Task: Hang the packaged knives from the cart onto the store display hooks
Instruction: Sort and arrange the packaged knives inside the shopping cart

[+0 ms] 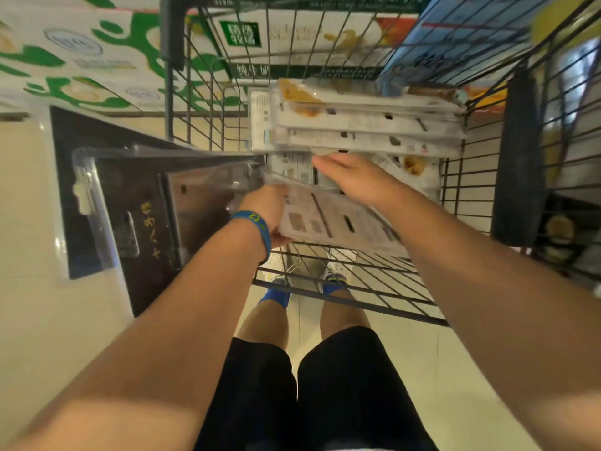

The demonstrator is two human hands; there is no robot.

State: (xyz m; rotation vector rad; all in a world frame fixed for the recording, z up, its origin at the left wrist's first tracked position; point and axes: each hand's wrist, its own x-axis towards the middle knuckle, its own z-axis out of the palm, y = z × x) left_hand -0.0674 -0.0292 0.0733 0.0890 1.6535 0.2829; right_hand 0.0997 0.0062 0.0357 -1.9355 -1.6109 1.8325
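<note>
A stack of packaged knives (pixel 364 125), white card backs up, lies in the wire cart (pixel 357 289). My left hand (pixel 271 211), with a blue wristband, is shut on the edge of one white-backed knife package (pixel 328 221) held above the cart's near rim. A dark card package with a cleaver under clear plastic (pixel 146 203) sticks out to the left of that hand, outside the cart; whether the hand holds it too is unclear. My right hand (pixel 354 179) reaches over the cart with fingers stretched flat, tips touching a package at the bottom of the stack.
Green-and-white milk cartons (pixel 81 53) are piled on the left beyond the cart. More cartons (pixel 292 37) and a blue box (pixel 455 37) fill the cart's far end. A black cart upright (pixel 517 157) stands at right. Pale floor tiles and my legs are below.
</note>
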